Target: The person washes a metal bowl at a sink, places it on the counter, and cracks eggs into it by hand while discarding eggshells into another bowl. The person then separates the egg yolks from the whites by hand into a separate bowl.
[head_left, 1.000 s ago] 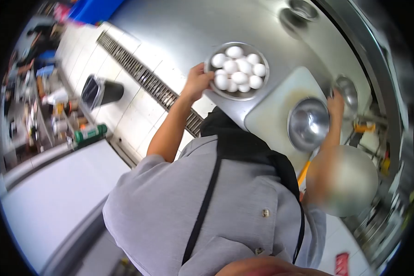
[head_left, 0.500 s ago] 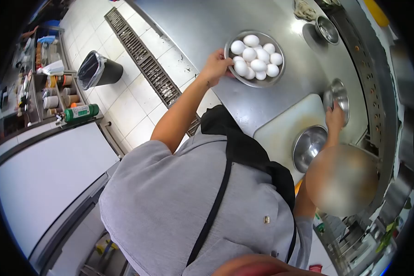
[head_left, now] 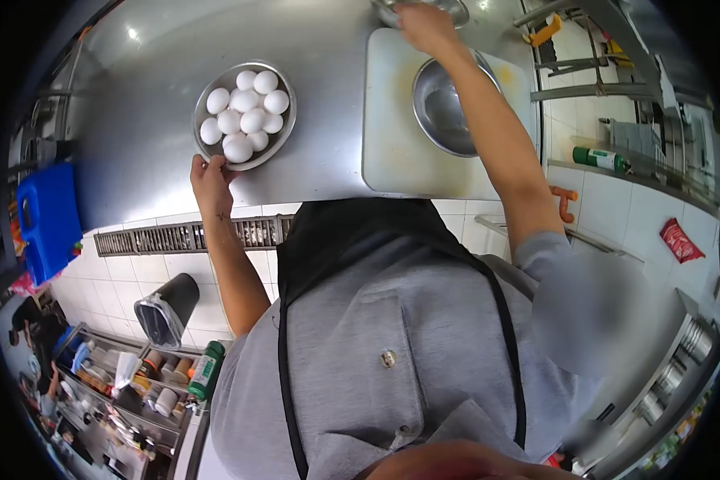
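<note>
My left hand (head_left: 212, 186) grips the near rim of a round metal bowl (head_left: 283, 134) on the steel counter, thumb and fingers closed on its edge. White eggs (head_left: 246, 101) are piled inside it. Stretched to the far side, my right hand (head_left: 426, 29) is closed on the rim of a metal bowl (head_left: 454, 11), which the top edge of the view cuts off. Beneath my right forearm, another metal bowl (head_left: 440, 112) with no eggs in it stands on a white cutting board (head_left: 388, 152); the forearm hides part of that bowl.
The steel counter (head_left: 328, 80) has its front edge close to my black apron (head_left: 360, 232). Behind lie a floor grate (head_left: 156, 238) and a lined bin (head_left: 180, 296). A blue container (head_left: 46, 220) is at left, a metal frame (head_left: 592, 92) at right.
The view has turned, so the counter now runs across the top. My left hand keeps hold of the egg bowl; my right hand is still at a metal bowl beyond the board.
</note>
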`<state>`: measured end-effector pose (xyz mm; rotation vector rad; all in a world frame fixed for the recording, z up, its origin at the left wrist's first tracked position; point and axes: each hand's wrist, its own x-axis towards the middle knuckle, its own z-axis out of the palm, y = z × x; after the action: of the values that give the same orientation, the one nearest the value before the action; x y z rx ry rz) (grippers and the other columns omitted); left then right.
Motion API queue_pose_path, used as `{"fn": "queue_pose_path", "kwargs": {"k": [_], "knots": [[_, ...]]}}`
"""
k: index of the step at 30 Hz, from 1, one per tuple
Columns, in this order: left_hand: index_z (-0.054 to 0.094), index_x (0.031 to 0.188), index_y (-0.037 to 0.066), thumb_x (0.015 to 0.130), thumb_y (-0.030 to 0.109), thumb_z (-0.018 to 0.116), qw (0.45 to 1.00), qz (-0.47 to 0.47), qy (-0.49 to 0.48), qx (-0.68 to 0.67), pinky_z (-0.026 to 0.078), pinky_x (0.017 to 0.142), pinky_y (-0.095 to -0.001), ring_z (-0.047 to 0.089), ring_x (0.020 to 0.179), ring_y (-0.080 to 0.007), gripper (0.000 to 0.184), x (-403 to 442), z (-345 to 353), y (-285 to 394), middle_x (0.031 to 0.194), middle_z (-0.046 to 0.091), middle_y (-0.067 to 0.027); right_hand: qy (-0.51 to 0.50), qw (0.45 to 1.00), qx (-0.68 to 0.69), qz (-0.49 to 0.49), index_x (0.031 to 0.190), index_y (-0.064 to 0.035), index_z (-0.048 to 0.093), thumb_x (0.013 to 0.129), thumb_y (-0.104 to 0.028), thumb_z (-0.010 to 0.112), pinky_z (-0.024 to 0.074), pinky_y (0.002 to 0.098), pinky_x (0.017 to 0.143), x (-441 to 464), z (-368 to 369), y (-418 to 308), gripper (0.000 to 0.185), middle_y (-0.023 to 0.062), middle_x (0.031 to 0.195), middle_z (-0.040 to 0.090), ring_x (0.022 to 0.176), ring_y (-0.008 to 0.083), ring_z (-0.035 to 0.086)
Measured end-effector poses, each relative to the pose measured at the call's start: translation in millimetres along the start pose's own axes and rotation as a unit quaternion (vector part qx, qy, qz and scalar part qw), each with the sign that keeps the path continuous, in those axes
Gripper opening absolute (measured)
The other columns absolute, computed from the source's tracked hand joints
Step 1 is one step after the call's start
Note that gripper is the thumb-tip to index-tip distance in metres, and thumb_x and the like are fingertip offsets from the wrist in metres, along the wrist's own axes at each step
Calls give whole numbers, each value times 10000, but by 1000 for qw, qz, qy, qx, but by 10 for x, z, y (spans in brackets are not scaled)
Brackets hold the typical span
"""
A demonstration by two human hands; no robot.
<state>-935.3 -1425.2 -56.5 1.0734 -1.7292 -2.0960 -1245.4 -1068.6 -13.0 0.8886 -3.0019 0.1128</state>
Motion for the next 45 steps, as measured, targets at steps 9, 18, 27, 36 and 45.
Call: {"fn": "queue_pose_path", "kwargs": {"k": [9,18,27,36,45], "knots": [[447,871,66,856,-43,550,997,-23,-74,26,601,600,-316,591,707,-140,151,201,-97,24,857,591,-77,31,999,31,-22,979,-44,696,809,-96,592,575,450,675,-959,-217,-1001,205,175,918,712,854,335,715],[525,913,48,893,-18,540,988,-77,-118,58,589,541,-272,611,660,-129,70,104,-63,192,852,625,-74,81,991,50,-90,958,-25,687,814,-128,608,583,425,680,-1184,-165,-1214,194,175,939,686,913,317,696],[521,938,31,896,-25,539,991,-74,-105,43,594,567,-286,621,664,-132,72,87,-83,194,855,641,-81,67,983,170,14,1034,-72,666,893,-261,633,546,496,768,-710,-323,-967,238,179,978,695,920,386,666],[518,956,20,895,-18,571,986,-67,-147,31,601,594,-307,610,670,-141,89,320,-210,200,827,624,-76,43,919,136,367,1182,-61,618,863,-169,665,501,481,756,-2228,-200,-420,340,242,940,678,920,414,655],[510,953,18,902,-3,576,978,-72,-184,61,577,599,-312,603,671,-141,86,364,-286,318,844,611,-75,139,887,224,380,1122,-26,555,837,-49,561,525,447,635,-2517,-58,-782,286,237,813,674,687,390,673]]}}
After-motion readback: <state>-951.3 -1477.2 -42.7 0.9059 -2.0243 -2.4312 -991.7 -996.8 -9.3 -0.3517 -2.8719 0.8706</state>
